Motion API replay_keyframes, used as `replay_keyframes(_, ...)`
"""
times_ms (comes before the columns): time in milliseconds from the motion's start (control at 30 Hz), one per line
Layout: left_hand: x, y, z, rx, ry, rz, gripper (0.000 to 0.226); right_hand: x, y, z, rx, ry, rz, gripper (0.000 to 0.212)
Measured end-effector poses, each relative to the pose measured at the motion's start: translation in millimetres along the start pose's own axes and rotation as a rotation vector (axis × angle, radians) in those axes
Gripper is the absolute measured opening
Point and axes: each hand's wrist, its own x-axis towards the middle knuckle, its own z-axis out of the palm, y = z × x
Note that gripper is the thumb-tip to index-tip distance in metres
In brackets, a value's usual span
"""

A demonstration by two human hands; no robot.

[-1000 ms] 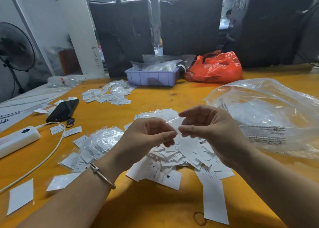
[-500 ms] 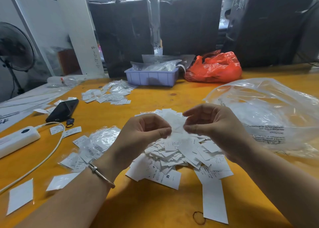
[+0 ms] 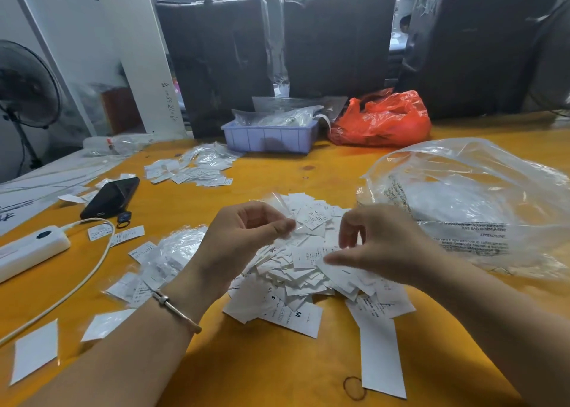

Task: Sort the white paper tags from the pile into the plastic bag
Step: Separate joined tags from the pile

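— Look, the hands came apart! A moment ago both were pinching one bit together, and now the right hand (image 3: pixel 379 246) has dropped lower, toward the pile.

— What does the left hand (image 3: pixel 246 237) have?

— Its grip is closed on a little clear sleeve (image 3: pixel 279 204), pinched between thumb and fingers, held up over the pile of white paper tags (image 3: pixel 305 271).

— And the right one?

— Fingers curled, thumb pointing left, just above the tags. It's blurry, so I can't tell if its grip has anything.

— Where's the plastic bag (image 3: pixel 475 203)?

— On the yellow desk (image 3: pixel 277 372), right of the pile, puffy and clear. Left of the pile are more small sleeves (image 3: pixel 172 252), a black phone (image 3: pixel 111 197) and a white power strip (image 3: pixel 30 251).
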Motion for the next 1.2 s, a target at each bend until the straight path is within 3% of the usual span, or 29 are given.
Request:
replay_keyframes(133,-2,-1,2,0.030,-0.034,0.017,0.017,-2,-10,12,-0.203,-0.077,0.003,0.042)
replay_keyframes(333,-2,-1,4,0.065,-0.058,0.042,0.004,-3,-13,15,-0.114,-0.056,0.040,0.021)
replay_keyframes(433,-1,-3,4,0.071,-0.054,0.038,0.002,-1,-10,12,0.102,0.033,0.097,0.017)
replay_keyframes(567,-2,-2,5,0.101,-0.072,0.040,0.023,4,-5,3,0.677,0.183,0.219,0.022)
replay_keyframes(667,-2,-1,5,0.089,-0.074,0.038,0.027,5,-1,-1,1.008,0.103,0.274,0.030)
replay_keyframes(800,-1,-1,4,0.054,-0.065,0.041,0.013,6,2,-2,1.174,0.052,0.296,0.032)
replay_keyframes(1033,-3,0,4,0.050,-0.105,0.024,0.009,7,4,-4,1.162,0.116,0.255,0.024)
replay_keyframes(1200,-4,0,3,0.076,-0.136,0.029,0.005,4,-2,-10,1.065,0.324,0.113,0.041)
